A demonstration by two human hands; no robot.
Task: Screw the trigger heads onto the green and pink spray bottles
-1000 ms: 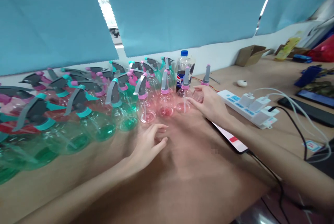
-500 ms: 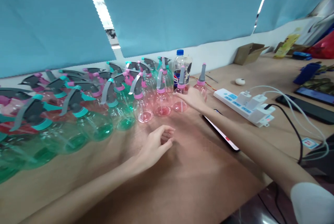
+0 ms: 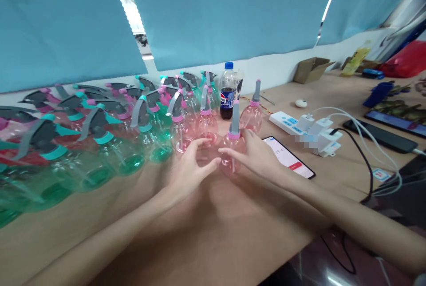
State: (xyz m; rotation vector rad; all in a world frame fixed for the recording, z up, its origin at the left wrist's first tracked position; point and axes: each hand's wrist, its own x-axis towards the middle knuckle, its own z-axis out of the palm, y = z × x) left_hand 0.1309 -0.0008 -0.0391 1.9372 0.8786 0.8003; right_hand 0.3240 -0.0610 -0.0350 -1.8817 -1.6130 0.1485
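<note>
A clear pink spray bottle [image 3: 229, 161] with a grey trigger head and pink collar stands upright in front of me. My right hand [image 3: 261, 152] is closed around its right side, the thumb across its front. On its left, my left hand [image 3: 193, 161] is open, thumb and fingers curved apart, its fingertips near the bottle with nothing held. Just behind are more pink spray bottles [image 3: 206, 126], and another pink one [image 3: 251, 117] is beyond my right hand.
Rows of green and pink spray bottles [image 3: 124, 161] fill the left side. A cola bottle [image 3: 227, 99] stands behind. To the right lie a lit phone [image 3: 293, 161], a power strip [image 3: 282, 121] with chargers and cables, and a dark phone [image 3: 379, 135]. An opened cardboard box [image 3: 311, 70] sits farther back.
My right hand has drawn a pink spray bottle out of the group, toward me. My left hand has moved slightly up and its fingers have spread wider.
</note>
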